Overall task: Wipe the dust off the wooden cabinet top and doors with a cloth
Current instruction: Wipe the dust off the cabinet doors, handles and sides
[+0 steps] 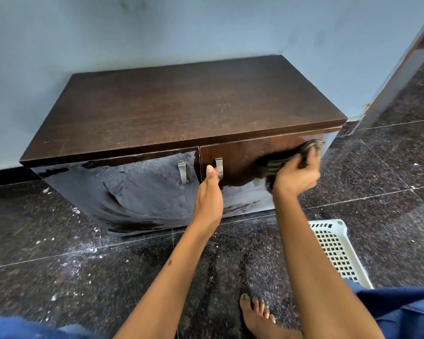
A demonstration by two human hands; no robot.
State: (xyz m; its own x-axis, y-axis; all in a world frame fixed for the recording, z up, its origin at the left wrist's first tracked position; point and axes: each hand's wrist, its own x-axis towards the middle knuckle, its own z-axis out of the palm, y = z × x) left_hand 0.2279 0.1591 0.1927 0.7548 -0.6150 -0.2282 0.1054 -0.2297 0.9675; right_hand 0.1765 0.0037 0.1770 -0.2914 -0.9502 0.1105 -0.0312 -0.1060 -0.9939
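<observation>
Centrally in the frame stands a low dark wooden cabinet (181,104) against a pale blue wall (157,28), seen from above. Its flat top fills the middle of the picture, and two glossy doors face the viewer below it. The left door (123,192) shows pale streaky smears. At the right centre, the right hand (295,172) grips a dark striped cloth (284,160), fingers curled round it, pressing it against the upper part of the right door (242,162); hand and cloth are motion-blurred. Just left of it, the left hand (209,194) is at the right door's metal handle (219,167), thumb up beside it; whether the fingers close round the handle cannot be told. A second handle (182,172) sits on the left door. At lower right, a white perforated plastic basket (338,250) rests on the dark speckled floor (59,253), near a bare foot (260,314).
</observation>
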